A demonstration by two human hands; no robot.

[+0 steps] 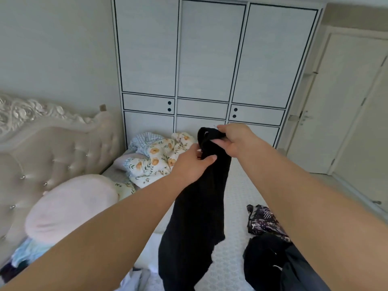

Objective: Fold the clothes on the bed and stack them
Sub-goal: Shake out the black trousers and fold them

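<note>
1. Both hands, left (192,164) and right (233,139), clamp the black garment's (197,206) top edge, letting it hang straight for folding.
2. It dangles above the bed (233,267), at twelve o'clock.

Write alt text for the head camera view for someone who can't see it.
Both hands, left hand and right hand, hold up a long black fabric garment by its top over a white-sheeted bed. A floral bedding heap lies behind, before a white panelled wardrobe.
</note>
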